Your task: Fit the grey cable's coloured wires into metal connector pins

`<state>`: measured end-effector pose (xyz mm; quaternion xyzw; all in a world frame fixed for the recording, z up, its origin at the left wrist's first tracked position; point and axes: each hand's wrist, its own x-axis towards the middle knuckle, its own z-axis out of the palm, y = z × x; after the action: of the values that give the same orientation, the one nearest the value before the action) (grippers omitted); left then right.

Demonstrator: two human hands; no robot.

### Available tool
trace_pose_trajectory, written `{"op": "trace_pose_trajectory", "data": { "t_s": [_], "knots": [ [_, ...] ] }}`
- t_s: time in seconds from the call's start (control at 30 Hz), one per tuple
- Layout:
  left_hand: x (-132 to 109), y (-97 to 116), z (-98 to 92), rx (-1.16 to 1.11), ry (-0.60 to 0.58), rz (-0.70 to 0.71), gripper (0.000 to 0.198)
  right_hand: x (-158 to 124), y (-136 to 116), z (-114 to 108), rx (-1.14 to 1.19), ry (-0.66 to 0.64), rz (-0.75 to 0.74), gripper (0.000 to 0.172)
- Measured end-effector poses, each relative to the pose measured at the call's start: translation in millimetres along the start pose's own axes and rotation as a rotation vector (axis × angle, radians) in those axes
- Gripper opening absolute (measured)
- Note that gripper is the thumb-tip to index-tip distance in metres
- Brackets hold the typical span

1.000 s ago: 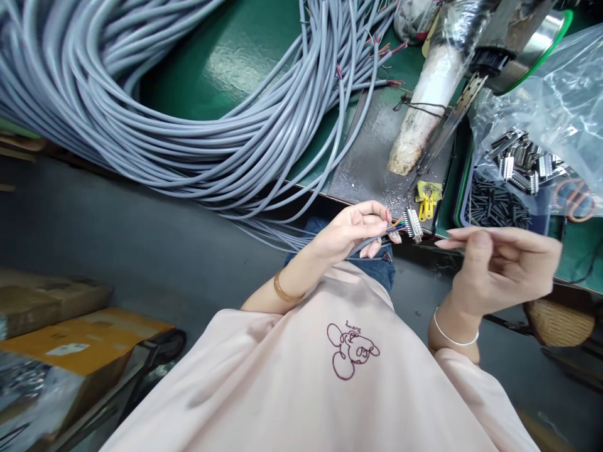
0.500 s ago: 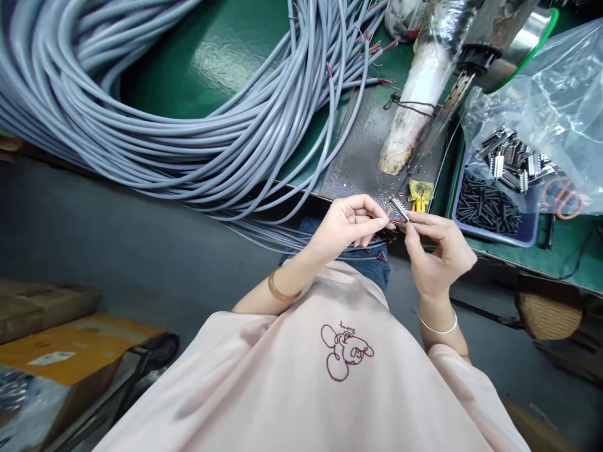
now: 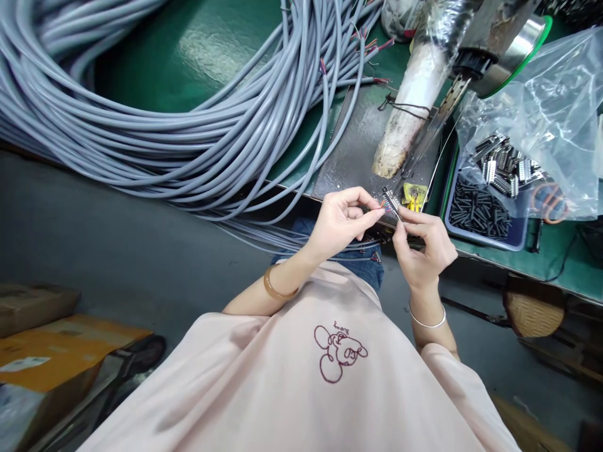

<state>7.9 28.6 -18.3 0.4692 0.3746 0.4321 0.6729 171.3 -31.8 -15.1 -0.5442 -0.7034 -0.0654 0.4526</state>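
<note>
Between thumb and fingers, my left hand point(image 3: 342, 220) pinches thin coloured wires point(image 3: 382, 205), one of them orange. My right hand point(image 3: 426, 245) is closed on the near end of a metal multi-pin connector point(image 3: 392, 204). The wires meet the connector's row of pins; which of them are fixed there I cannot make out. Both hands are at the table's front edge, just before a dark metal plate point(image 3: 346, 157). A white-wrapped tool point(image 3: 400, 132) points down over that plate, its stained tip beyond the connector. A small yellow piece point(image 3: 414, 198) lies just beyond my right hand.
A large bundle of grey cables point(image 3: 226, 150) covers the table's left side. At right, a blue tray point(image 3: 511, 238) holds black tubes point(image 3: 480, 210) and metal connectors point(image 3: 506, 166) in a clear bag. A solder spool point(image 3: 521, 56) stands behind. Cable ends lie across my lap.
The connector has turned a little and sits slightly more upright, with my right hand shifted left along with it. My left hand keeps its pinch at the wires. The whole view has shifted slightly.
</note>
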Motion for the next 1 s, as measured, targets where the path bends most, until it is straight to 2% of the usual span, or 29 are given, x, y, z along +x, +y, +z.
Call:
{"op": "trace_pose_trajectory", "data": {
  "t_s": [0.13,0.3,1.0],
  "knots": [
    [0,2,0.7,0.104,0.032,0.072,0.017,0,1,1,-0.004,-0.012,-0.014,0.024],
    [2,5,-0.8,0.171,0.039,0.151,0.01,3,-1,3,0.018,-0.013,0.019,0.021],
    [6,23,-0.7,0.412,0.063,0.306,0.006,18,-2,7,0.009,0.034,-0.001,0.025]
  ]
}}
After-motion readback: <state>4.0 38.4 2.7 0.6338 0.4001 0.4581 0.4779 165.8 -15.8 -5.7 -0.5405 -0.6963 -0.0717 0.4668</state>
